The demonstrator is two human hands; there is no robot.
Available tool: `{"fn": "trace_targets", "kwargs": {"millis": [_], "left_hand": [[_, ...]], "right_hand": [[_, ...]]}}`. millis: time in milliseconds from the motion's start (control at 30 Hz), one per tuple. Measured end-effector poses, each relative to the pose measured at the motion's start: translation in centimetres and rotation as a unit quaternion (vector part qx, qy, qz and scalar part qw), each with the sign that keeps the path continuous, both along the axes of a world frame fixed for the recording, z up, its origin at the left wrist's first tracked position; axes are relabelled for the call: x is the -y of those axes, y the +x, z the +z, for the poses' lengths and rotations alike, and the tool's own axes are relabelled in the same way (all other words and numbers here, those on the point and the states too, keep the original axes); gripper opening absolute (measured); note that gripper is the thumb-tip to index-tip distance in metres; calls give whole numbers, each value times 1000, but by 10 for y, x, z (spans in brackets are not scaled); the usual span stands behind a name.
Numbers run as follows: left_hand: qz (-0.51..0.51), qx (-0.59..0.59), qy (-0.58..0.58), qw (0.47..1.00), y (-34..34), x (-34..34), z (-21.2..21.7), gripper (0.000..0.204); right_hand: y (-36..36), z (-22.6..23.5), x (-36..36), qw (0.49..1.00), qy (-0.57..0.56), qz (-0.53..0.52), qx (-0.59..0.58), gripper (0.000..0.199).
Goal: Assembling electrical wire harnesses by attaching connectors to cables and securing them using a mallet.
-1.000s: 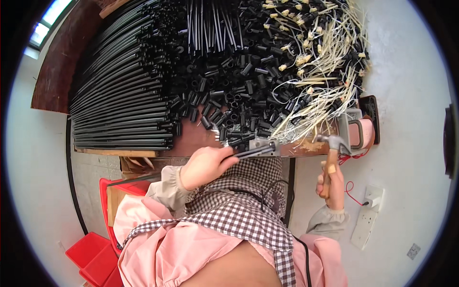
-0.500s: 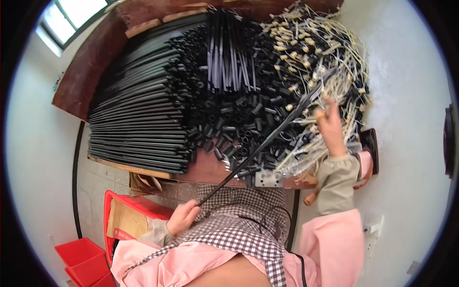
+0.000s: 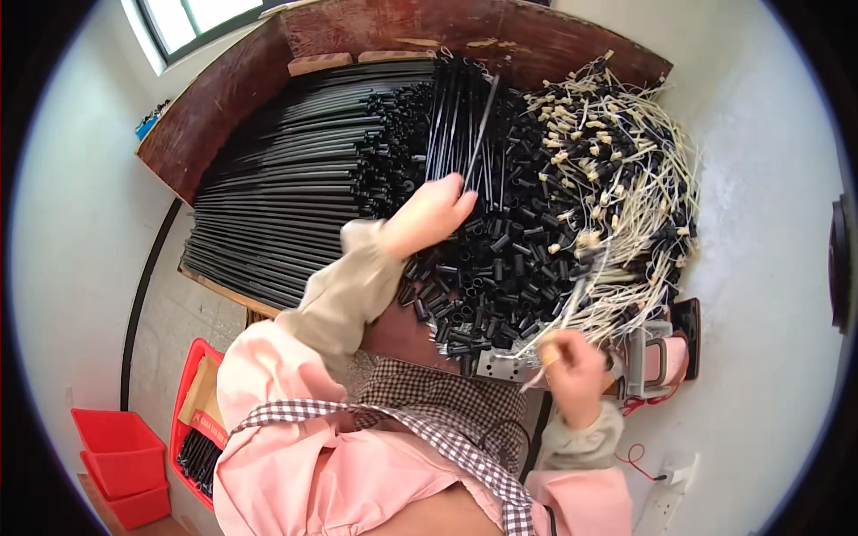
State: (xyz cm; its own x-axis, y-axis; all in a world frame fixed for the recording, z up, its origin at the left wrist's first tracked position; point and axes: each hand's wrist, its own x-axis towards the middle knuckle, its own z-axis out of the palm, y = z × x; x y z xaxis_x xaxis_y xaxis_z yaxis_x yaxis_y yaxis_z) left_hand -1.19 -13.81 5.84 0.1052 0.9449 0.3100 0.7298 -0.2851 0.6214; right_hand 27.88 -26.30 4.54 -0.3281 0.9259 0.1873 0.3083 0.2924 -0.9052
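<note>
My left hand [image 3: 433, 213] reaches across to the middle of the table, closed on the lower end of a thin grey rod [image 3: 485, 125]. That rod slants up over a bundle of similar thin rods [image 3: 444, 134]. My right hand [image 3: 575, 373], a little smeared by motion, is closed near the front edge. A whitish wire [image 3: 534, 380] shows at its fingers, in front of the heap of cream wires with small connectors [image 3: 639, 210]. Between my hands spreads a pile of short black tubes [image 3: 500, 268]. A small metal block with holes [image 3: 502, 366] stands beside my right hand.
Long black tubes [image 3: 277, 205] lie stacked at the left, inside a reddish-brown wooden border [image 3: 241, 76]. A red bin [image 3: 185, 380] with dark parts and nested red boxes [image 3: 121, 447] stand on the left. A grey and pink device [image 3: 660, 362] sits at the right edge.
My left hand has moved from the lower left up to the thin rods. The long dark rod has left it. My right hand has come down from the wire heap to the front edge.
</note>
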Motion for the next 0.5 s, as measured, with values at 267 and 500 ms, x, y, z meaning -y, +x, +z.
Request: {"fn": "trace_targets", "kwargs": {"millis": [267,500], "left_hand": [[64,-128,50,988,30,-28,-9,28],[-113,686,-297,655,90,116,-7,21]], "right_hand": [[-20,-31,40,979,-75,-107,-158,32],[-45,-24,31,981,-143,77,-108,22]]}}
